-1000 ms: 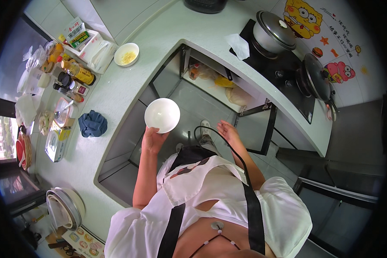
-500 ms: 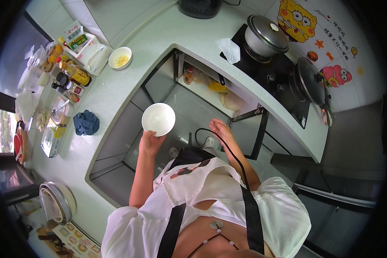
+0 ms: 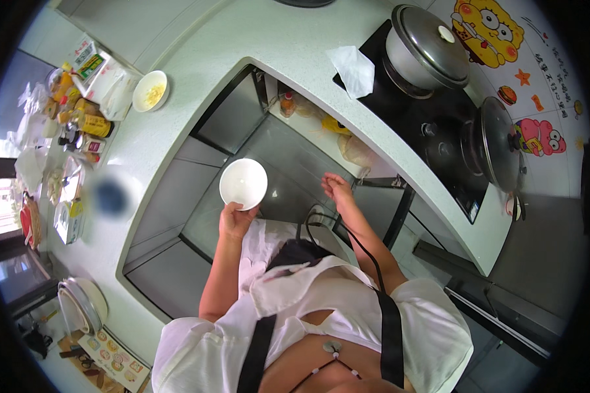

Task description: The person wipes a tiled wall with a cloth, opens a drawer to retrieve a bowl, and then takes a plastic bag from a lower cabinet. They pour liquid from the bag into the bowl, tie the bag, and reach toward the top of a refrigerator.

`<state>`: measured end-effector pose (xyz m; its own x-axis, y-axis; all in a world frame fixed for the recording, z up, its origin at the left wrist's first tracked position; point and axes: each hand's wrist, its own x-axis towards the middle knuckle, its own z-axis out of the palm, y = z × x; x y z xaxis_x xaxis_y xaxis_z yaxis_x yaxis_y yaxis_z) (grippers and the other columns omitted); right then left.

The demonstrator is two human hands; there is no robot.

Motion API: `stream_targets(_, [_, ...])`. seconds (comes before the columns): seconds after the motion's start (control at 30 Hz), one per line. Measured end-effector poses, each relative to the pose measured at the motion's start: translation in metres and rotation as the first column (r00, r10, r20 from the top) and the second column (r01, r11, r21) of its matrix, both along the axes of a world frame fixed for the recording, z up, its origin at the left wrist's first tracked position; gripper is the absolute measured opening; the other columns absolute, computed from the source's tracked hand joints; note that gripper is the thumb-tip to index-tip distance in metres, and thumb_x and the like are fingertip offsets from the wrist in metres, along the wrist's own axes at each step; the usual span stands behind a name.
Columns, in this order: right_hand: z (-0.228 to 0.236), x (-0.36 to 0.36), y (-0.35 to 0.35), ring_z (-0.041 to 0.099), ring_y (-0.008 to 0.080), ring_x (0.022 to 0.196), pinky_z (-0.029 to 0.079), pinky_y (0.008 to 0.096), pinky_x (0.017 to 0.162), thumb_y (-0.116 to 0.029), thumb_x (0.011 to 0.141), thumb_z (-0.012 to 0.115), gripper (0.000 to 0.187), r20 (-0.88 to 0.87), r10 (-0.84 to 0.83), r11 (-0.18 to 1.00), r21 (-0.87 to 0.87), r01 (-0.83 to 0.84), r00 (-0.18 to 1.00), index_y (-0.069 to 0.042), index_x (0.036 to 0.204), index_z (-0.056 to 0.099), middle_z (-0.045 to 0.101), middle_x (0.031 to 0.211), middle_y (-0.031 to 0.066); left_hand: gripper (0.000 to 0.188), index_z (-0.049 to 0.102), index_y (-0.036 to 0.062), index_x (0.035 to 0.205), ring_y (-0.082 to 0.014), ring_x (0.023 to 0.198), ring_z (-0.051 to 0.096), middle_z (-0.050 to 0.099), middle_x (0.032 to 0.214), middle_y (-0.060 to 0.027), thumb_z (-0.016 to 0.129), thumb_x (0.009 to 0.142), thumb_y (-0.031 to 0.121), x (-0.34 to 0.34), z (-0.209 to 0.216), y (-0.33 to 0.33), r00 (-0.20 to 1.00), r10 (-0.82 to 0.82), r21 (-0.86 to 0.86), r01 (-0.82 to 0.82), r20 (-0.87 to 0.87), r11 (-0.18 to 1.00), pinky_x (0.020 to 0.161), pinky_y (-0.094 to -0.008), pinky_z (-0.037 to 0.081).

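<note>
My left hand (image 3: 238, 219) grips a white bowl (image 3: 244, 182) by its near rim, thumb on the rim. Nothing shows inside the bowl, which is held over the floor. To the right, my right hand (image 3: 338, 191) hangs in the air with loosely bent fingers and nothing visible in it. It is nearest to the open lower cabinet (image 3: 308, 124), where a bottle with a red cap and several plastic bags lie. A black cable or cord (image 3: 351, 229) loops below that hand.
A curved pale counter (image 3: 196, 85) wraps around me. On it stand a bowl with chopped yellowish bits (image 3: 151, 92), bottles (image 3: 92, 124) and a blurred blue cloth (image 3: 111, 196). A lidded pot (image 3: 426, 49) and a lidded pan (image 3: 498, 144) sit on the black stove (image 3: 432, 128). A cabinet door (image 3: 383, 209) stands open.
My view has turned and shifted, so the counter and stove sit differently in the picture. The bowl stays in my left hand; my right hand has moved little.
</note>
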<state>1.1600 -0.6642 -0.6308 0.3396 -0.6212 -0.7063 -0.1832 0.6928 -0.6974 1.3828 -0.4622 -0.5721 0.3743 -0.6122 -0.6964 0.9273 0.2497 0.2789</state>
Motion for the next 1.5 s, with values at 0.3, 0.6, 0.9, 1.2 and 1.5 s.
stream_targets(0.3, [-0.17,0.041,-0.067,0.056,0.01,0.084,0.044,0.0201,0.066,-0.002,0.084,0.047,0.026,-0.118,-0.004,0.969,-0.247,-0.025,0.993,-0.009,0.107,0.053,0.058,0.099,0.0029,0.071,0.034,0.013,0.123,-0.0333,0.113,0.041,0.04,0.12,-0.0118,0.04,0.057,-0.01,0.044,-0.178,-0.103,0.989,-0.101,0.028,0.104,-0.105,0.994,0.092,-0.0502,0.037])
stream_targets(0.6, [-0.335,0.142,-0.152,0.055,0.0087,0.079,0.045,0.0208,0.065,-0.002,0.079,0.054,0.027,-0.143,0.042,0.758,-0.641,-0.125,0.989,-0.004,0.106,0.054,0.057,0.091,0.003,0.067,0.033,0.0153,0.122,-0.0297,0.111,0.041,0.038,0.119,-0.0096,0.044,0.059,-0.004,0.095,-0.314,-0.193,0.975,-0.176,-0.028,0.181,0.135,0.983,0.092,-0.0478,0.037])
stream_targets(0.9, [-0.371,0.246,-0.229,0.052,0.0323,0.094,0.042,0.038,0.081,-0.023,0.07,0.066,0.049,-0.253,-0.243,0.094,-0.967,-0.237,0.936,-0.005,0.113,0.05,0.052,0.109,0.0166,0.061,0.035,0.0082,0.117,-0.0327,0.104,0.045,0.043,0.114,-0.0148,0.044,0.059,-0.008,0.105,-0.451,-0.244,0.99,-0.05,-0.057,0.058,0.131,0.997,0.092,-0.0483,0.039])
stream_targets(1.2, [-0.329,0.28,-0.214,0.057,0.0312,0.085,0.045,0.0392,0.073,-0.02,0.068,0.068,0.037,-0.341,-0.213,0.261,-0.923,-0.283,0.916,-0.009,0.099,0.053,0.06,0.093,0.0139,0.068,0.034,0.0126,0.123,-0.0309,0.106,0.046,0.04,0.119,-0.0135,0.042,0.058,-0.007,0.108,-0.444,-0.234,0.96,-0.122,-0.015,0.13,0.25,0.991,0.086,-0.0474,0.042])
stream_targets(1.5, [-0.393,0.157,-0.215,0.061,0.0153,0.065,0.048,0.0268,0.059,-0.01,0.072,0.064,0.034,0.124,-0.21,0.447,-0.87,0.208,0.97,-0.007,0.104,0.052,0.062,0.076,0.0091,0.063,0.034,0.0059,0.122,-0.0345,0.108,0.043,0.038,0.12,-0.0168,0.04,0.062,-0.009,0.099,-0.472,-0.25,0.978,-0.144,-0.055,0.153,0.152,0.987,0.088,-0.0483,0.042])
